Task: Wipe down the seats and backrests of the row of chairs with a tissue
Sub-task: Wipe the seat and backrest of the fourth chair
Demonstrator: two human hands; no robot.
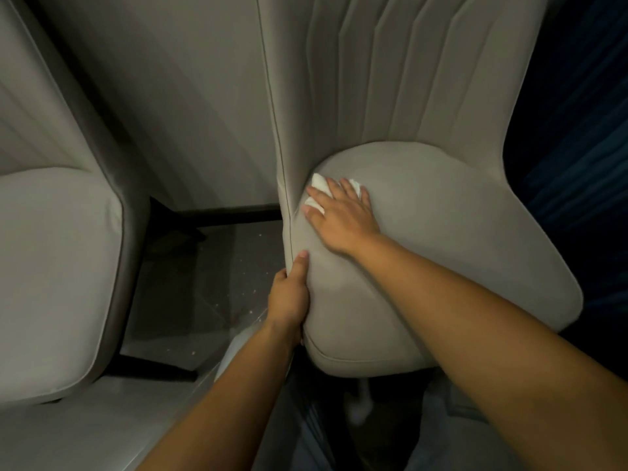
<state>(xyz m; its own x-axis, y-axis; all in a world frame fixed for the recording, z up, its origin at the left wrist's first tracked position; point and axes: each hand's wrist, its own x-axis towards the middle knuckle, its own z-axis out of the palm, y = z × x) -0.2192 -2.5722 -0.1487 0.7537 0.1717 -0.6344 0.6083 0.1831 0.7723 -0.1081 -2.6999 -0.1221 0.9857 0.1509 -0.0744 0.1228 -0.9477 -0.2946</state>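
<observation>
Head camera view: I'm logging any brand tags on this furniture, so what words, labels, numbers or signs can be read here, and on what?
None: no readable text shows in this view.
The chair seat, the backrest and the neighbouring chair are plain, with no tag or logo in sight.
The tissue under the right hand is blank white.
The floor shows only specks.

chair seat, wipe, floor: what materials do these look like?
Chair seat: padded, smooth matte beige upholstery, likely faux leather or tight fabric; stitched seams, soft dents.
Tissue under the right hand: thin white paper, crumpled.
Floor: hard, grey, speckled, slightly glossy; probably stone or terrazzo tile.
</observation>
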